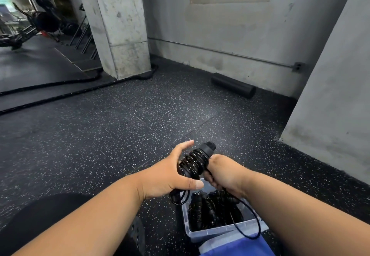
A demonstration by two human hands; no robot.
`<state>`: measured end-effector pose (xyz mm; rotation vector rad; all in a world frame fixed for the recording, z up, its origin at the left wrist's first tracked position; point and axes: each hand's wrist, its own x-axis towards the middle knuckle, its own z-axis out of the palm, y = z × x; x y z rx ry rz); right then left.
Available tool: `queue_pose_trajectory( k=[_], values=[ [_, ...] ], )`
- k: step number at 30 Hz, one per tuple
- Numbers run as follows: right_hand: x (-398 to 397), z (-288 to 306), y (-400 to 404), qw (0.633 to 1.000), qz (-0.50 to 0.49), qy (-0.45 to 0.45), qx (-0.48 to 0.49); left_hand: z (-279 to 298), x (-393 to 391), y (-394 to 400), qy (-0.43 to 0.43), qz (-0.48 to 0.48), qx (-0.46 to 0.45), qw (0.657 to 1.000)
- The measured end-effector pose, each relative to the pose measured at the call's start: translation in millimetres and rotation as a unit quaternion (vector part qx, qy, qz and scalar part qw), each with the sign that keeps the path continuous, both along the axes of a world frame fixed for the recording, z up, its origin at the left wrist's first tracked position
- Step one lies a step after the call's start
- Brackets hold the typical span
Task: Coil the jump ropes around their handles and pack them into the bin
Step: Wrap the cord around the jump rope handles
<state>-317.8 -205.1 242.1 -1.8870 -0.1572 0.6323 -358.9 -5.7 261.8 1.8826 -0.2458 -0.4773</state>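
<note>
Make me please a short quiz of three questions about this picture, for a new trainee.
1. True or false: the clear bin already holds coiled ropes.
2. Which hand pinches the loose end of the cord: A left, B right?
3. What lies on the floor against the far wall?

Key
1. True: several dark bundles lie inside it.
2. B. The right hand pinches the cord, which hangs in a loop over the bin. The left hand cups the jump rope, partly wound round its handles.
3. A black foam roller.
</note>
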Motion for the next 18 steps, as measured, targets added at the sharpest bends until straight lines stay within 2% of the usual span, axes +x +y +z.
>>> queue_pose_trajectory(
  k=[4, 9, 13, 15, 18],
  values=[
    [-3, 0, -1, 0.997, 0.04, -0.041, -0.046, -8, 7, 6, -0.044, 0.013, 0.051, 0.998],
    [-12, 8, -6, 0.994, 0.096, -0.032, -0.039, -9, 12, 9, -0.103, 0.088, 0.04, 0.99],
    [-10, 26, -16, 0.986, 0.095, -0.128, -0.053, -8, 18, 15, -0.102, 0.172, -0.033, 0.979],
    [-9, 30, -21, 0.976, 0.086, -0.184, -0.073, -12, 18, 14, -0.058, 0.195, -0.089, 0.975],
    [-11, 32, -23, 0.97, 0.099, -0.205, -0.083, -17, 13, 3, 0.014, 0.205, -0.183, 0.961]
  ],
)
